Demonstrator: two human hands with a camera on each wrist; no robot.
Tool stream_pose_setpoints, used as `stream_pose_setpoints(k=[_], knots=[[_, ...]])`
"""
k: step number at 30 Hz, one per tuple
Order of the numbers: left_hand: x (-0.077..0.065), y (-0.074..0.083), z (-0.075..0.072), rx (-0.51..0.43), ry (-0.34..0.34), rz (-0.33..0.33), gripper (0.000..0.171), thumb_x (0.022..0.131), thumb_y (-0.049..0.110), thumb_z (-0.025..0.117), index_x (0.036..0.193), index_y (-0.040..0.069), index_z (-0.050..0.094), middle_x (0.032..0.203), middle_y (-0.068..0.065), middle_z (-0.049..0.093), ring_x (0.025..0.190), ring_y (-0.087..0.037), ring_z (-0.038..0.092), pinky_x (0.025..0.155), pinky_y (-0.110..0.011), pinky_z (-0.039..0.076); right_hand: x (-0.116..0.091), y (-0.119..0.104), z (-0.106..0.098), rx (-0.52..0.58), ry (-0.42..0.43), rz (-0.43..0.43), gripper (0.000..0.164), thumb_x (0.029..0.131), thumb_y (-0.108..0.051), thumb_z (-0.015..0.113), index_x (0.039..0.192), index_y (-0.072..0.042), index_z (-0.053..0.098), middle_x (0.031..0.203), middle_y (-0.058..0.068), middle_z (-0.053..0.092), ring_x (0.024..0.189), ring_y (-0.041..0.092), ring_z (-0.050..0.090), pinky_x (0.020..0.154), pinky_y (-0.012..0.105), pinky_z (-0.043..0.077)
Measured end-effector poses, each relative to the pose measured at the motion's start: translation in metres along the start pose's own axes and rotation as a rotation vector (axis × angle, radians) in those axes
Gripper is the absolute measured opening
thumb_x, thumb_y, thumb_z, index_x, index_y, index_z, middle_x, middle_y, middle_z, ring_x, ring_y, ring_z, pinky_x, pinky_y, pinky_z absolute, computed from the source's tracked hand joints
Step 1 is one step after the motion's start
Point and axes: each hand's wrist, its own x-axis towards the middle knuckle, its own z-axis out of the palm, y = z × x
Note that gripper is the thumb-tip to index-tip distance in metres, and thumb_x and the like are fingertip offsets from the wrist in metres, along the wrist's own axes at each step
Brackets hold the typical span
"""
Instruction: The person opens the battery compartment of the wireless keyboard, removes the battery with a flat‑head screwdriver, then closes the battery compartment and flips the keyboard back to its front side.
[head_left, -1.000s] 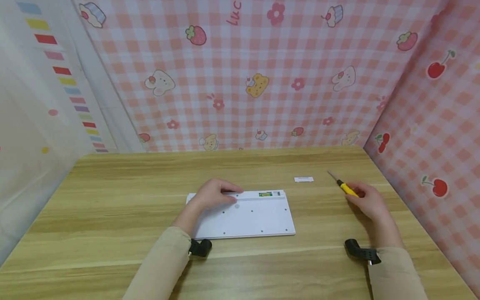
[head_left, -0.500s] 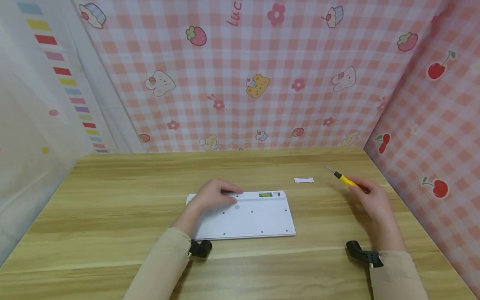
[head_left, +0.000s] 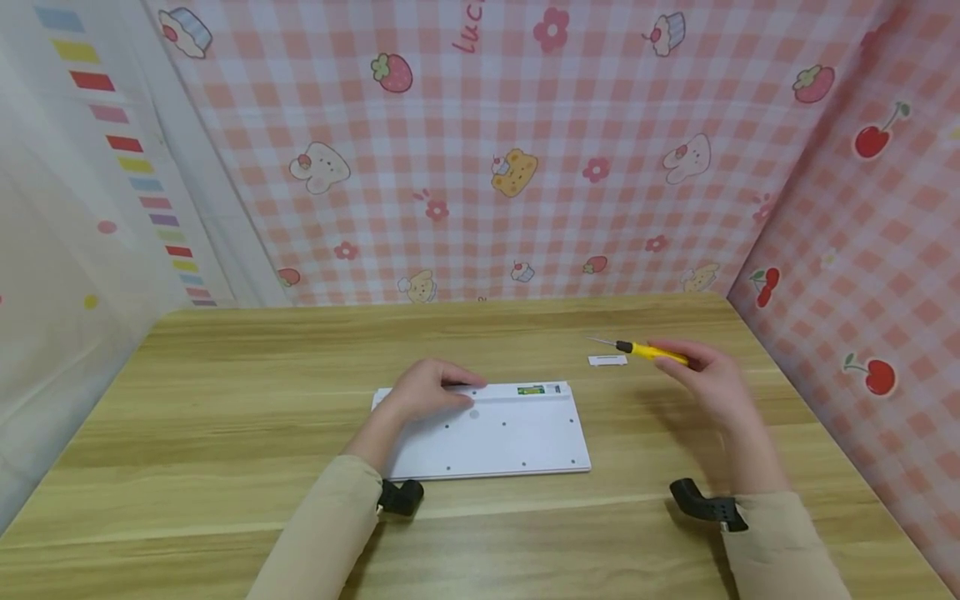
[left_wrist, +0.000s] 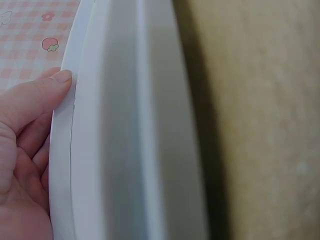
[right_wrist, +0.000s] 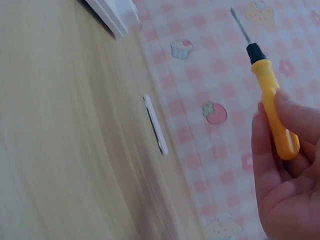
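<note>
Yellow screwdriver (head_left: pixel 649 352), gripped by the right hand (head_left: pixel 711 382), has swung left, nearer the white panel (head_left: pixel 487 446) the left hand (head_left: pixel 426 389) pinches.

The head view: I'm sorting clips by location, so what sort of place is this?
Probably a makeshift indoor work corner: a wood-grain table, pink checked covering hanging behind it, and a yellow screwdriver in the right hand.
</note>
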Motion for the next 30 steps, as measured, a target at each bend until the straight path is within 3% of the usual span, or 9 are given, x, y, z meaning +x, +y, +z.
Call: stream_pose_setpoints(k=[10, 18, 24, 30], knots=[[-0.001, 0.000, 0.000, -0.005, 0.004, 0.001, 0.029, 0.083, 0.010, 0.079, 0.110, 0.020, 0.077, 0.114, 0.004, 0.072, 0.111, -0.017, 0.064, 0.101, -0.039, 0.046, 0.007, -0.008, 0.026, 0.043, -0.041, 0.019, 0.044, 0.093, -0.027, 0.071, 0.126, 0.001, 0.064, 0.106, -0.014, 0.065, 0.093, 0.010, 0.058, 0.077, 0.023, 0.051], [-0.002, 0.000, -0.001, -0.019, 0.001, -0.008, 0.029, 0.083, 0.009, 0.079, 0.110, 0.020, 0.077, 0.112, 0.004, 0.072, 0.109, -0.016, 0.064, 0.100, -0.038, 0.047, 0.011, -0.009, 0.042, 0.247, -0.077, 0.035, 0.045, 0.094, -0.017, 0.069, 0.127, 0.011, 0.056, 0.108, -0.008, 0.066, 0.098, 0.012, 0.059, 0.086, 0.017, 0.051], [-0.002, 0.001, -0.001, -0.022, -0.003, -0.007, 0.029, 0.083, 0.010, 0.079, 0.110, 0.020, 0.077, 0.113, 0.005, 0.072, 0.110, -0.017, 0.064, 0.101, -0.038, 0.046, 0.013, -0.013, 0.053, 0.229, -0.052, -0.001, 0.044, 0.097, -0.020, 0.066, 0.128, 0.009, 0.057, 0.111, -0.006, 0.066, 0.100, 0.012, 0.061, 0.088, 0.017, 0.051], [-0.001, 0.000, -0.001, -0.021, -0.001, -0.004, 0.029, 0.083, 0.010, 0.079, 0.110, 0.020, 0.077, 0.113, 0.004, 0.072, 0.111, -0.017, 0.064, 0.102, -0.039, 0.046, 0.014, -0.018, 0.058, 0.178, -0.061, -0.041, 0.036, 0.100, -0.017, 0.061, 0.127, 0.008, 0.058, 0.120, 0.010, 0.064, 0.099, 0.012, 0.062, 0.088, 0.018, 0.051]])
